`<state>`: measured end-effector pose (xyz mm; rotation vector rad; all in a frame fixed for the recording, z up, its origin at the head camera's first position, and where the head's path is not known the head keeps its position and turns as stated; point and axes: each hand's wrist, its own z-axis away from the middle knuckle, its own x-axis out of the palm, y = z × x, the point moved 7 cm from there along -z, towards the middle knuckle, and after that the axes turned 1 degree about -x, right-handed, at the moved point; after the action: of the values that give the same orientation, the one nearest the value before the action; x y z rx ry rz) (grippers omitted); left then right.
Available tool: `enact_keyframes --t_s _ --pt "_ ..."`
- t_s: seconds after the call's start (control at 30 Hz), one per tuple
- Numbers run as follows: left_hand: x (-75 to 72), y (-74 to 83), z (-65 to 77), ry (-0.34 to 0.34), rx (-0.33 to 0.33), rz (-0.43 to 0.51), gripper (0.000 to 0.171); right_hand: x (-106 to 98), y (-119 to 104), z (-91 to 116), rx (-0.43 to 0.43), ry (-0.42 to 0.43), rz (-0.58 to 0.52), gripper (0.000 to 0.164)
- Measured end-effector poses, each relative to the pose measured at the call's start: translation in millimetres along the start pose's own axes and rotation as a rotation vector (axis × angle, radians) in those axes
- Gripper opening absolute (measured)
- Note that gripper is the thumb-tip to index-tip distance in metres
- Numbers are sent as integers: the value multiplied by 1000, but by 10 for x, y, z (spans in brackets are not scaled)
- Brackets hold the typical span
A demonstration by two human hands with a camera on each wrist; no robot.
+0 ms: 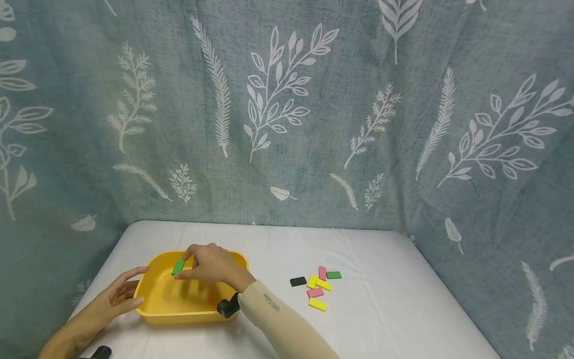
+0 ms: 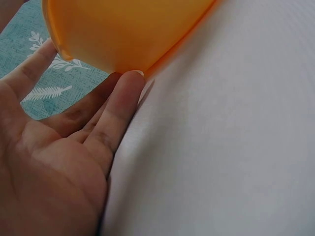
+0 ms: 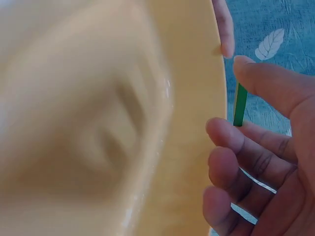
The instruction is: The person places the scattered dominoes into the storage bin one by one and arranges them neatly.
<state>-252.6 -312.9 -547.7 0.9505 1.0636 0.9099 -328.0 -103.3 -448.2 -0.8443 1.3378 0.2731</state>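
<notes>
A shallow yellow plastic bin (image 1: 181, 317) stands on the left part of the white table. Over its inside my right hand (image 1: 211, 264) pinches a thin green rectangular tile (image 1: 178, 267) between thumb and forefinger. The right wrist view catches that tile (image 3: 239, 105) nearly edge-on, while the other fingers are loosely bent beside it. My left hand (image 1: 113, 297) touches the left side of the bin with extended fingertips. In the left wrist view these fingertips (image 2: 129, 91) press against the orange-looking outer wall (image 2: 123, 34).
Right of the bin lies a loose group of tiles: a black one (image 1: 298, 281), a green one (image 1: 334, 275), pink ones (image 1: 316, 292) and several yellow ones (image 1: 317, 304). A patterned blue-green curtain (image 1: 287, 124) hangs behind and along the sides of the white table (image 1: 381, 299).
</notes>
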Motion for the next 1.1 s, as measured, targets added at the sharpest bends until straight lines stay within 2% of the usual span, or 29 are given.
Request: enact_keyframes --t_s 0.3,0.57,0.8,1.1 --pt "-18 -5 -4 -34 18 48 75 15 39 -191 12 -51 -25 54" --pt "3 16 -4 -49 30 73 74 147 12 -309 -15 -90 57 54" --pt "3 28 -7 -49 36 79 73 351 -12 -378 2 -148 75 48" --pt "-8 56 10 -64 55 95 71 501 -36 -476 -31 -120 167 48"
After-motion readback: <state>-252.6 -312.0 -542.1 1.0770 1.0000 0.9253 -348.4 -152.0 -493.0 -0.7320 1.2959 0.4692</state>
